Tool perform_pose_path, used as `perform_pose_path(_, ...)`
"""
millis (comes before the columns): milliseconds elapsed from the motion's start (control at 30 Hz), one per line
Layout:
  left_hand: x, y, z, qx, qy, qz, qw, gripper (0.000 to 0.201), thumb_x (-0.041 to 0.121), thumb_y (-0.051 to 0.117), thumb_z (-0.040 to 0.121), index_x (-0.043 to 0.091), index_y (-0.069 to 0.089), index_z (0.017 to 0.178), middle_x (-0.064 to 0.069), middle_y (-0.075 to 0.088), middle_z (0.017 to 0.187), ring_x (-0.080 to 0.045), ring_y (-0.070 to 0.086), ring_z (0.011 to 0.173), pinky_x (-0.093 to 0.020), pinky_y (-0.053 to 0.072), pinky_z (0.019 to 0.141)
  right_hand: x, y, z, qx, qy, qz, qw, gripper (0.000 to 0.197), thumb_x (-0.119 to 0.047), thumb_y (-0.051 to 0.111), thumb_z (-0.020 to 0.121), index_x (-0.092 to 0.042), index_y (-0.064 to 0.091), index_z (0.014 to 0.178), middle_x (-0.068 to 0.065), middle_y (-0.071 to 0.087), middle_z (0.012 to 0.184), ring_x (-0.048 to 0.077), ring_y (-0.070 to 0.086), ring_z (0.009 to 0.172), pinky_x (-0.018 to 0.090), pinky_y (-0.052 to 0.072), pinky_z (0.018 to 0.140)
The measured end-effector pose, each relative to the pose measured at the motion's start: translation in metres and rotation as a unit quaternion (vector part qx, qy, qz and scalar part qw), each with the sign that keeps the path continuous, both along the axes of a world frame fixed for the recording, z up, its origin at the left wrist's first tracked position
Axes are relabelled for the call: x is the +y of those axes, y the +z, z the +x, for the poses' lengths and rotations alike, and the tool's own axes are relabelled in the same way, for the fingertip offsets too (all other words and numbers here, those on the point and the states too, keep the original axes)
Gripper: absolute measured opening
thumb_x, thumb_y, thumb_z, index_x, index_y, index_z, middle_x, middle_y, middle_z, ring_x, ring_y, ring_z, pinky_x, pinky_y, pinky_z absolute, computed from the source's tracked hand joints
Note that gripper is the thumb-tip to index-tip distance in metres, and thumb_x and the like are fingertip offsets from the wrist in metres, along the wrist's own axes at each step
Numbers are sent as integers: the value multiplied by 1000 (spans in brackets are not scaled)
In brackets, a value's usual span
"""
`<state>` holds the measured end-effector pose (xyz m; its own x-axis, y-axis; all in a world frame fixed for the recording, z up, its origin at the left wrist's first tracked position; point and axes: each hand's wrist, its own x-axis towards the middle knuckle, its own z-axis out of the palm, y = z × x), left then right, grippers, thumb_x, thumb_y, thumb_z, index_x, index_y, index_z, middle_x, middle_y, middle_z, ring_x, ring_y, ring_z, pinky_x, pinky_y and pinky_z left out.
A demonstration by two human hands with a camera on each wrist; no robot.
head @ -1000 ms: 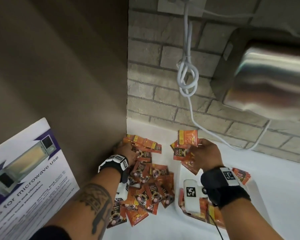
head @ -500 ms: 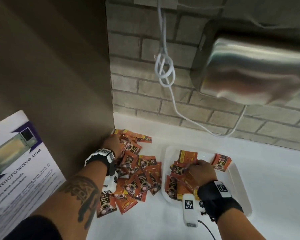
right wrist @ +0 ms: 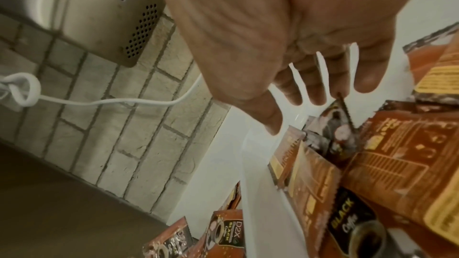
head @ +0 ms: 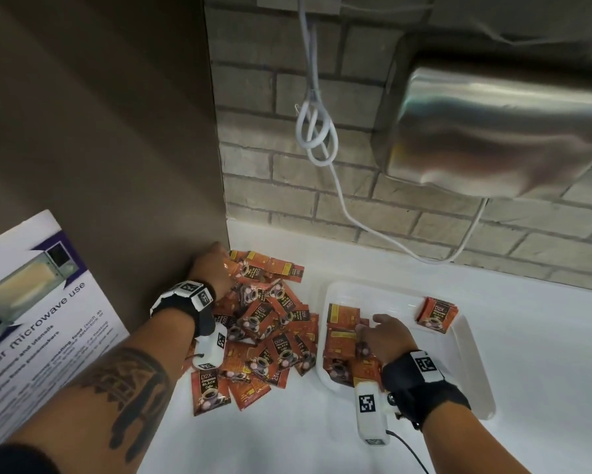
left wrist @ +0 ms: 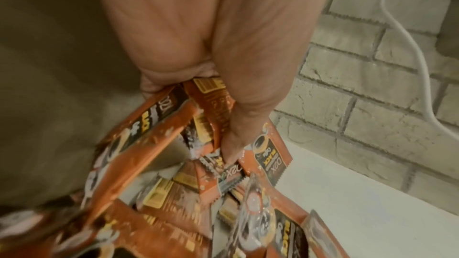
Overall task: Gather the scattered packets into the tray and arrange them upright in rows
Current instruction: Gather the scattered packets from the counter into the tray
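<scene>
Several orange coffee packets (head: 270, 336) lie scattered flat on the white counter, left of a white tray (head: 386, 295). My left hand (head: 216, 268) is at the pile's far corner against the brown panel. In the left wrist view this hand (left wrist: 191, 121) pinches a bunch of packets (left wrist: 149, 125) between thumb and fingers. My right hand (head: 380, 333) is inside the tray with fingers spread over loose packets (head: 342, 333) at the tray's left side. The right wrist view shows those fingers (right wrist: 318, 85) straight and holding nothing. A small stack (head: 436, 314) stands at the tray's far right.
A brown panel (head: 99, 131) walls off the left, with a microwave poster (head: 31, 319) on it. A steel wall unit (head: 492, 131) overhangs the tray, and a knotted white cable (head: 316, 131) hangs on the brick wall. White counter (head: 544, 336) extends right.
My right hand came down from above the tray with a bundle of packets, laid them in the tray's left side and let go. My left hand stays at the far corner of the pile.
</scene>
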<state>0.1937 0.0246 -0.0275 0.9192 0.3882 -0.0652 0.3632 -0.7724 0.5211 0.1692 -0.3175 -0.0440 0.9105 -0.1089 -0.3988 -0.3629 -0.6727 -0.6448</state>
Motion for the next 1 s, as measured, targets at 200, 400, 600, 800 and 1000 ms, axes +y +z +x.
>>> perform_pose_path(200, -17, 54, -5, -90, -6, -80, 993, 46, 4, 83, 77, 18, 50, 106, -1, 65, 95, -13, 61, 76, -22, 41, 54, -14, 0, -4, -51, -8, -13, 999, 54, -35, 63, 91, -13, 50, 139, 11, 57, 138, 26, 60, 116, 30, 48, 91)
perform_pose_path(400, -85, 95, -5, -145, -63, -230, 960, 50, 6, 84, 77, 22, 50, 110, 3, 64, 103, -13, 65, 86, -26, 52, 63, -15, 5, -3, -79, -10, 28, 996, 44, -36, 63, 91, -17, 56, 130, 3, 61, 129, 21, 59, 110, 33, 47, 95)
perform_pose_path(600, -176, 51, -8, -34, -93, -464, 880, 55, 17, 90, 71, 13, 58, 115, -9, 73, 107, -26, 74, 91, -41, 62, 76, -23, 8, -6, -45, -78, 158, 983, 28, -30, 66, 89, -22, 59, 115, 2, 67, 103, 20, 62, 88, 39, 57, 78)
perform_pose_path(800, -214, -3, -26, 16, -138, -292, 946, 66, 41, 91, 67, 17, 54, 116, 4, 65, 103, -13, 62, 91, -26, 52, 74, -40, 8, -18, -27, -28, 223, 974, 28, -1, 63, 90, -16, 58, 112, 4, 66, 99, 24, 62, 91, 39, 53, 81)
perform_pose_path(1000, -219, -13, -42, 8, -222, -85, 971, 59, 30, 87, 76, 22, 49, 120, 2, 63, 98, -18, 59, 88, -27, 46, 65, -39, 9, -21, -15, 7, 223, 975, 23, -10, 75, 67, -19, 75, 88, 10, 76, 85, 27, 70, 83, 47, 55, 88)
